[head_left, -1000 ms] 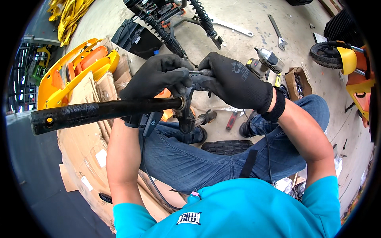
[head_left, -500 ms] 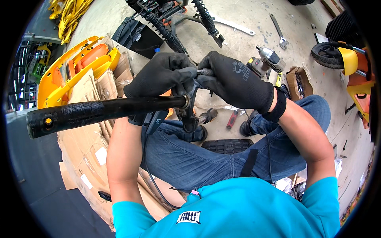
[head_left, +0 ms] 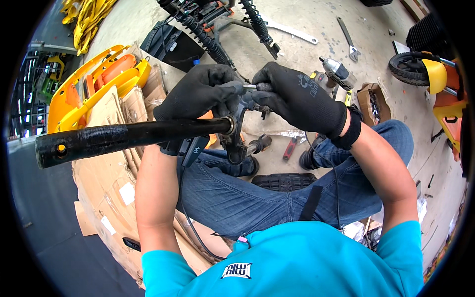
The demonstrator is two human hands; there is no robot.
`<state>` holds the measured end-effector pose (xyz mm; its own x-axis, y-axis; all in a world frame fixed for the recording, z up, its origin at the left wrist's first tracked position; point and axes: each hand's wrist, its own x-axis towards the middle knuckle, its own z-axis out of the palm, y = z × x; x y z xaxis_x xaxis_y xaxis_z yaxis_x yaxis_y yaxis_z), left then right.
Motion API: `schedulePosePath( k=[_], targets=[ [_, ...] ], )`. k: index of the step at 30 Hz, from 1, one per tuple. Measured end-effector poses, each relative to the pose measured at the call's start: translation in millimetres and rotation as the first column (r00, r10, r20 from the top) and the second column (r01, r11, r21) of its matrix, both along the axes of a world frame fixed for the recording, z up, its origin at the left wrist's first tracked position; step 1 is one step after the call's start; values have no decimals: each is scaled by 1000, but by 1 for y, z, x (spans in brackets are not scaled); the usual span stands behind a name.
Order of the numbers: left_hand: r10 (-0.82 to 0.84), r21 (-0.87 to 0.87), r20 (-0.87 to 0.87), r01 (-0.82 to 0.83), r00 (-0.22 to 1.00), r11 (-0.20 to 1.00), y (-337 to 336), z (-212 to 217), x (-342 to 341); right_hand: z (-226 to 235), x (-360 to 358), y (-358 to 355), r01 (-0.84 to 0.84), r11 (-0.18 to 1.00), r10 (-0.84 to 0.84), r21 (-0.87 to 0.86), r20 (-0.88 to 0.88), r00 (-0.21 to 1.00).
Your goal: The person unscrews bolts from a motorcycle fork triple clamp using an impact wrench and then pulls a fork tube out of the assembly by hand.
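Both my hands wear black gloves. My right hand (head_left: pixel 302 101) pinches a small dark cylindrical piece (head_left: pixel 264 86). From it a thin bright metal shank (head_left: pixel 250 86) runs left to the fingertips of my left hand (head_left: pixel 198 94), which are closed around its end. Right below my hands is a metal bracket (head_left: pixel 236 141), joined to a thick black tube (head_left: pixel 133 140) that points left across my left wrist. The tube has a hole near its far-left end. What holds up the bracket is partly hidden by my hands.
Ahead stand a black shock absorber (head_left: pixel 255 22) and a black box (head_left: pixel 170 47). An open-end wrench (head_left: pixel 292 32), an adjustable wrench (head_left: pixel 349 42), a power driver (head_left: pixel 336 72) and a carton of small parts (head_left: pixel 372 104) lie right. Yellow panels (head_left: pixel 104 89) rest on cardboard at left.
My right hand has shifted slightly right with the dark piece, and more bright shank shows between my hands. The tube's outer end has moved up a little.
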<state>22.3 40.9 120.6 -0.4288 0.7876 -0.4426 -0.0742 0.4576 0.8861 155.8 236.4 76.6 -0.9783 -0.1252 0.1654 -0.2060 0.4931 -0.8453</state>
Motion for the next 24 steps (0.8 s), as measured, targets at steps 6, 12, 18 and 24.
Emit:
schedulePosePath(
  k=[6,12,18,24],
  targets=[
    [-19,-10,-11,19,1000,1000,2,1,0,4,1,-1,10,1000,-10,0,5,1000],
    [-67,29,-50,68,997,997,3,3,3,0,-2,-5,-17,1000,17,9,-66,998],
    [-35,-18,-72,34,997,999,8,4,7,4,-1,-1,9,1000,-9,-20,-16,1000],
    [-3,11,-64,4,998,1000,2,-2,3,0,2,9,1,998,-6,-57,-77,997]
  ],
)
